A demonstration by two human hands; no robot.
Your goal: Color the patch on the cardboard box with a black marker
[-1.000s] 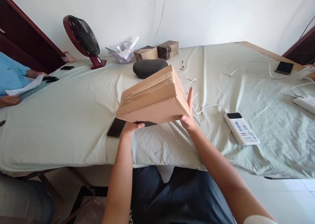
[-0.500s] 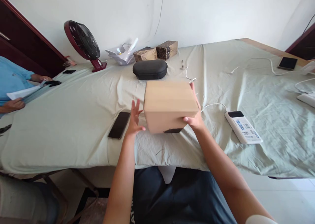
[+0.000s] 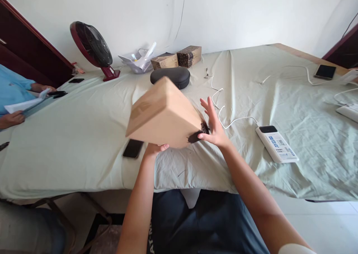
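— Holding the cardboard box [image 3: 163, 114] up off the tabletop [image 3: 84, 135], was the person gripping it with both hands?

— Not quite. The left hand [image 3: 156, 148] was under the box at about six o'clock, fingers curled up against its lower edge and bearing the weight. The right hand [image 3: 212, 126] stood at the box's three o'clock corner with its fingers spread wide; only the thumb and the heel of the palm seemed to touch the cardboard, next to a dark smear there.

— And where did the box sit?

— In the air, tilted, one corner pointing up, above the near edge of the tabletop. A black phone [image 3: 133, 148] lay on the cloth just below it at seven o'clock, a black case [image 3: 170, 76] beyond it at twelve, and a white power bank [image 3: 276, 143] with its cable [image 3: 223, 116] out at three.

— How far along did the handling look?

— Judging by the pose, midway. The box was closed and lifted but set down nowhere, and no flap looked opened. The handling seemed unfinished.

— Anyone else about?

— At nine o'clock, another person in a blue sleeve [image 3: 11, 88] held papers [image 3: 25, 103], well apart. A fan [image 3: 92, 45] stood at eleven.
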